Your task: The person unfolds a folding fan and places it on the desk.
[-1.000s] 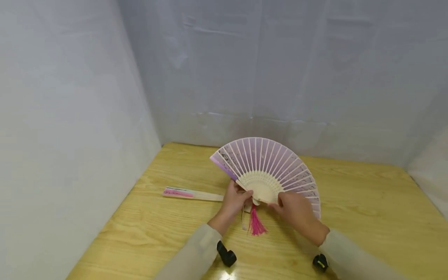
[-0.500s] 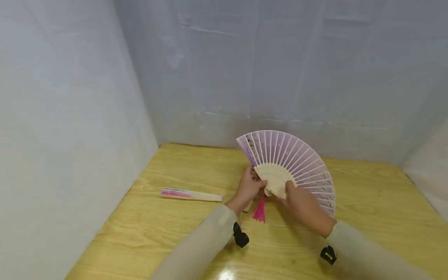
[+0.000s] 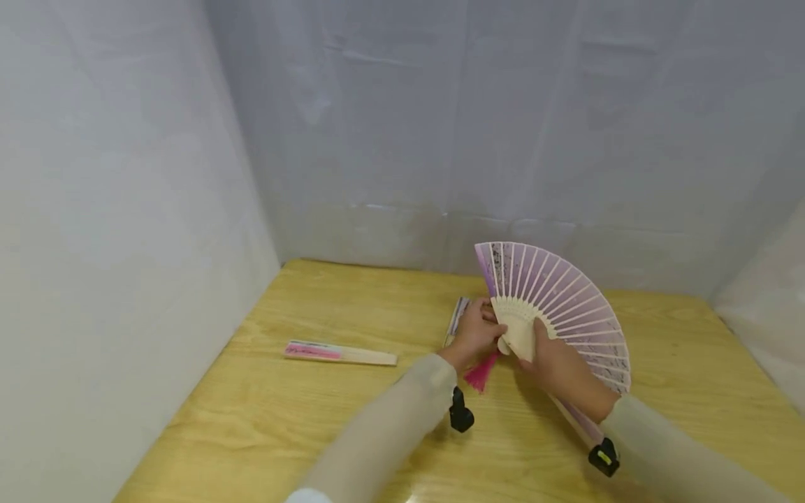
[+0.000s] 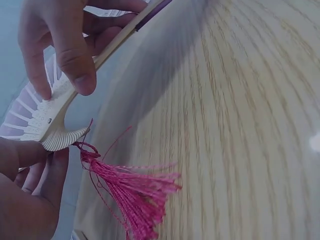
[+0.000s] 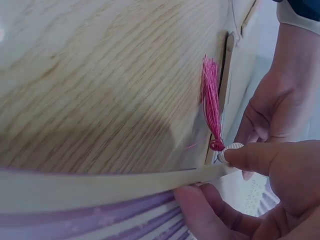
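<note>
Tassel (image 3: 481, 375), pink, lower right of centre, hanging from the purple fan (image 3: 560, 297). Right hand (image 3: 569, 374), grip closed about the fan's base. Folded fan (image 3: 339, 353), flat on the counter (image 3: 251, 426), left of centre. Left hand (image 3: 474, 334), grip pinched by the pivot. Fan leaf, right of centre, spread wide (opening seemingly all but done). Slim article (image 3: 458, 318), partly hidden behind the left hand, perhaps another folded fan; both folded pieces presumably remain. Pale sheeting (image 3: 402, 126), beyond.
</note>
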`<state>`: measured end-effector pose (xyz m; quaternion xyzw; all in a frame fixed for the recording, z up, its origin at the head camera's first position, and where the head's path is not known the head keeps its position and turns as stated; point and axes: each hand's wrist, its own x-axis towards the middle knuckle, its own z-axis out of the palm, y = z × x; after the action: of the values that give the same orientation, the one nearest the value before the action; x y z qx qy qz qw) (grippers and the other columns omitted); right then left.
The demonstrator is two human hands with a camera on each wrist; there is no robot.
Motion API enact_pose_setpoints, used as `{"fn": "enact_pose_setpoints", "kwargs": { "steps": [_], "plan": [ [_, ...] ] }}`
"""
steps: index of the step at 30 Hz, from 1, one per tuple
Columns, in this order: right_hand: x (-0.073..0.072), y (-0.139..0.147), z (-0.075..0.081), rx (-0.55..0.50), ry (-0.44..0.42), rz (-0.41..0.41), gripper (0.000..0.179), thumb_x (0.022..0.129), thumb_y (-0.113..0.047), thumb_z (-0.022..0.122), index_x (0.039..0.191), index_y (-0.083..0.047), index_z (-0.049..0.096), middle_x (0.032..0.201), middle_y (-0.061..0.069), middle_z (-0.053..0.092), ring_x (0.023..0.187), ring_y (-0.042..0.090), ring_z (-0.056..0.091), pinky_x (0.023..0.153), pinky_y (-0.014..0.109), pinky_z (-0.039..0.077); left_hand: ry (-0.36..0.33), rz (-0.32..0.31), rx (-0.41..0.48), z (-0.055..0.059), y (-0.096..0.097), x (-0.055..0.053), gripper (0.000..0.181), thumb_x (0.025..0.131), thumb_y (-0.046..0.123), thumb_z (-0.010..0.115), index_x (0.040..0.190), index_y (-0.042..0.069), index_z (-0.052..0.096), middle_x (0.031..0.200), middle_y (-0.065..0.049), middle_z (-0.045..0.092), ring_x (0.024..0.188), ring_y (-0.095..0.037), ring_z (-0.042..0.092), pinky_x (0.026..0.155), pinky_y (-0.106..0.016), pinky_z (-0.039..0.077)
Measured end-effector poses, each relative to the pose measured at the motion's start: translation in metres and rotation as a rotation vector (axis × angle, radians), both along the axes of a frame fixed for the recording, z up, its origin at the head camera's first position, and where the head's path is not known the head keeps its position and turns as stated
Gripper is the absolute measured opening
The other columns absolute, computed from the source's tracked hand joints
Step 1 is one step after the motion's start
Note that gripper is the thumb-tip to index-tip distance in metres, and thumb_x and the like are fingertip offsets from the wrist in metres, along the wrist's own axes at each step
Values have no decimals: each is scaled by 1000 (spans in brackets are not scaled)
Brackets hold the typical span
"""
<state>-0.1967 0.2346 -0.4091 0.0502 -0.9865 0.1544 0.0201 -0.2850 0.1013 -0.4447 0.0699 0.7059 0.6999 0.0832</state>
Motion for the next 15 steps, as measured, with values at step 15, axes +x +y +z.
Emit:
{"fn": "enact_pose_setpoints", "kwargs": {
  "steps": [15],
  "plan": [
    [8, 19, -4, -233, -264, -65, 55, 90, -9, 62, 125, 18, 30, 75, 19, 53, 38, 19, 55, 35, 30, 48, 31, -135, -229, -8, 29, 6, 35, 83, -8, 70, 117, -5, 65, 91, -12, 71, 82, -15, 67, 68, -24, 57]
  ]
}}
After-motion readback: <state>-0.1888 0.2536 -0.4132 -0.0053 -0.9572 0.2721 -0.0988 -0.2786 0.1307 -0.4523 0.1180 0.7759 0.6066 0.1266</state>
